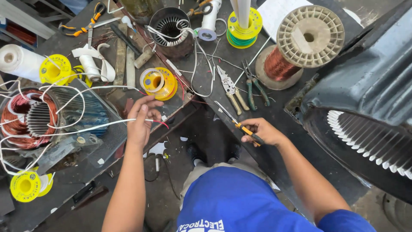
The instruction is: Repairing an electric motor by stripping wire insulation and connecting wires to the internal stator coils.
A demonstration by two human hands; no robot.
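Hands: we see our left hand pinched on a thin white sleeved wire with a red tip, and our right hand clenched around a slim tool with a yellow-and-black handle and a metal shaft.
Wire position: we find it running from the left hand across to the grey motor stator with copper windings, which lies at the left end of the dark cluttered bench.
Tool position: we see its shaft pointing up and left from the right hand, over the gap between the bench sections.
Yellow spools: we count five round yellow reels, each with a circular label face: one beside the white paper roll at far left, one at bench centre wound with pale sleeving, one at top with green wire, one at the lower left corner, and one mostly hidden by white sleeving.
Copper spool: we count one large cream plastic spool of copper wire, at upper right.
Pliers: we count two pairs lying side by side near the centre, one with cream grips and one with green grips; a third, orange-handled pair lies at top left.
Stators: we count two more, a small round dark one at top and a large grey finned housing at right.
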